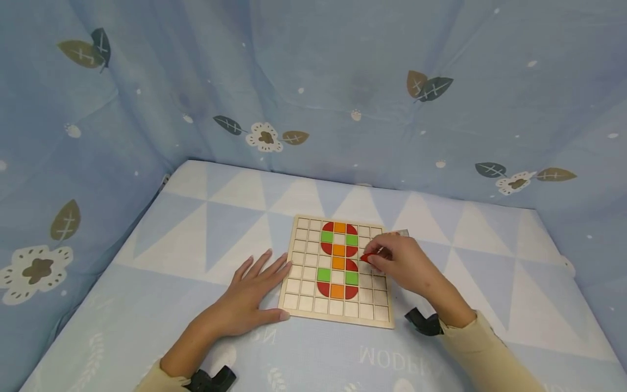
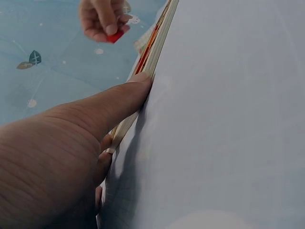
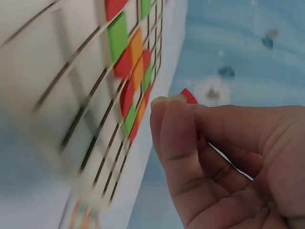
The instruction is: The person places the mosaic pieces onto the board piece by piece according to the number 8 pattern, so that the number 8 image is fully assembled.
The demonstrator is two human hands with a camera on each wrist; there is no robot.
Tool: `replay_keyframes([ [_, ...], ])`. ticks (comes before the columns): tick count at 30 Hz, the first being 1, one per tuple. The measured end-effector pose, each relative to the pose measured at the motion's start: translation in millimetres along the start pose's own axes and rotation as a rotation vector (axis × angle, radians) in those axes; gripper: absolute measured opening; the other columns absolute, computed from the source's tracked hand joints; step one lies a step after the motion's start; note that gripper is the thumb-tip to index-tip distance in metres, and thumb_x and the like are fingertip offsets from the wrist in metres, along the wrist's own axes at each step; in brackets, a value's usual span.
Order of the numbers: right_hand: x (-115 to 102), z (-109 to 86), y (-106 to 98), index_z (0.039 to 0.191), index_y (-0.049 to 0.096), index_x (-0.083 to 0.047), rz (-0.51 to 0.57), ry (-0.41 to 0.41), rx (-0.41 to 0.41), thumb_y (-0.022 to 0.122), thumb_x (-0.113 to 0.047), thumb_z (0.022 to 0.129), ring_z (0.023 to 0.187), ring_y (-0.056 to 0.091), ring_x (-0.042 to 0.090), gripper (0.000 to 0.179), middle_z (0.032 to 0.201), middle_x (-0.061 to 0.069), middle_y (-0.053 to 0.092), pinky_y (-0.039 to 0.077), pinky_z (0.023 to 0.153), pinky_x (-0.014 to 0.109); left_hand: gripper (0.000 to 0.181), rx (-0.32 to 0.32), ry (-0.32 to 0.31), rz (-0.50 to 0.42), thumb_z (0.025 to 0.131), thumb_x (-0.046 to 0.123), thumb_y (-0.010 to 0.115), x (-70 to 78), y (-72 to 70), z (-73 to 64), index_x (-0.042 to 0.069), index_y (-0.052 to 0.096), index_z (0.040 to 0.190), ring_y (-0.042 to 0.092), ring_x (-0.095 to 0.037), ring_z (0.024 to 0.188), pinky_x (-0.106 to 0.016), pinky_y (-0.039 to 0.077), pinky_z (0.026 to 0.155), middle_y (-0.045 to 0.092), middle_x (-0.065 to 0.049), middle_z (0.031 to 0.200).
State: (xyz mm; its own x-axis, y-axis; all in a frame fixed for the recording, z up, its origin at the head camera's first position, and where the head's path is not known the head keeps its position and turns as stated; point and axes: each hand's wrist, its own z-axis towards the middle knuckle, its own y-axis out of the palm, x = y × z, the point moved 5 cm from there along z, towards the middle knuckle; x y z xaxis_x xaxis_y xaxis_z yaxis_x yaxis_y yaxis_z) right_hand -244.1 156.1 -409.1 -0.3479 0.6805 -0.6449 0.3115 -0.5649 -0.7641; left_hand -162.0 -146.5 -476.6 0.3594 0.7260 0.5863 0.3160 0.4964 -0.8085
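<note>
A square wooden grid board (image 1: 303,306) lies on the table with red, orange and green pieces in its middle columns. Red quarter-round pieces (image 1: 351,293) mark corners; orange squares (image 1: 337,292) and green squares (image 1: 324,275) sit between them. In the fourth row, the cell left of the orange square is bare wood. My left hand (image 1: 245,305) lies with fingers spread, fingertips and thumb touching the board's left side. Between thumb and fingertips, my right hand (image 1: 406,264) pinches a red piece (image 3: 189,96) above the board's right columns. Fingers hide part of that piece.
Partly behind the right hand, a small printed card (image 1: 404,232) lies beyond the board's right side. The table cover (image 1: 235,234) has blue and white triangles. Blue patterned curtains (image 1: 333,71) hang at the back and sides. Each wrist wears a black strap mount (image 1: 424,322).
</note>
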Motion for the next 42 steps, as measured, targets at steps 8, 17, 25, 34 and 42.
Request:
replay_keyframes([
  [8, -33, 45.6, 39, 0.101, 0.074, -0.015, -0.07, -0.125, -0.15, 0.075, -0.008, 0.097, 0.085, 0.062, 0.011, 0.008, 0.093, -0.008, 0.07, 0.056, 0.078, 0.031, 0.095, -0.003, 0.018, -0.005, 0.091, 0.048, 0.079, 1.3, 0.2, -0.4, 0.017, 0.03, 0.166, -0.001, -0.03, 0.161, -0.055, -0.004, 0.125, 0.018, 0.003, 0.173],
  [17, -42, 58.4, 57, 0.097, 0.077, -0.011, -0.168, -0.221, -0.202, 0.072, -0.005, 0.098, 0.081, 0.058, 0.012, 0.008, 0.095, -0.003, 0.069, 0.054, 0.076, 0.028, 0.095, -0.008, 0.013, 0.006, 0.091, 0.049, 0.078, 4.0, 1.3, 1.5, 0.018, 0.029, 0.167, -0.002, -0.029, 0.161, -0.055, -0.004, 0.125, 0.017, 0.004, 0.174],
  [25, -45, 51.6, 66, 0.093, 0.077, -0.014, -0.291, -0.228, -0.208, 0.07, -0.004, 0.1, 0.08, 0.057, 0.012, 0.014, 0.093, -0.004, 0.061, 0.053, 0.072, 0.025, 0.096, -0.02, 0.006, 0.016, 0.09, 0.048, 0.079, 5.2, 0.4, 1.0, 0.018, 0.03, 0.167, -0.001, -0.029, 0.161, -0.055, -0.004, 0.125, 0.017, 0.004, 0.174],
  [34, -46, 34.1, 58, 0.096, 0.071, -0.013, -0.391, -0.243, -0.053, 0.074, -0.01, 0.098, 0.089, 0.054, 0.016, 0.005, 0.096, -0.003, 0.057, 0.054, 0.077, 0.03, 0.095, -0.018, 0.01, 0.015, 0.09, 0.049, 0.079, 6.1, 1.1, 1.4, 0.018, 0.03, 0.167, -0.002, -0.029, 0.161, -0.056, -0.004, 0.125, 0.017, 0.004, 0.174],
  [42, -26, -21.9, 22, 0.125, 0.071, -0.006, -0.384, -0.204, 0.168, 0.071, -0.036, 0.101, 0.127, 0.057, 0.03, 0.039, 0.132, 0.009, 0.064, 0.052, 0.103, 0.049, 0.095, -0.034, -0.012, 0.086, 0.093, 0.058, 0.072, 6.9, 0.5, -5.6, 0.02, 0.028, 0.167, -0.003, -0.028, 0.161, -0.055, -0.004, 0.126, 0.013, 0.006, 0.174],
])
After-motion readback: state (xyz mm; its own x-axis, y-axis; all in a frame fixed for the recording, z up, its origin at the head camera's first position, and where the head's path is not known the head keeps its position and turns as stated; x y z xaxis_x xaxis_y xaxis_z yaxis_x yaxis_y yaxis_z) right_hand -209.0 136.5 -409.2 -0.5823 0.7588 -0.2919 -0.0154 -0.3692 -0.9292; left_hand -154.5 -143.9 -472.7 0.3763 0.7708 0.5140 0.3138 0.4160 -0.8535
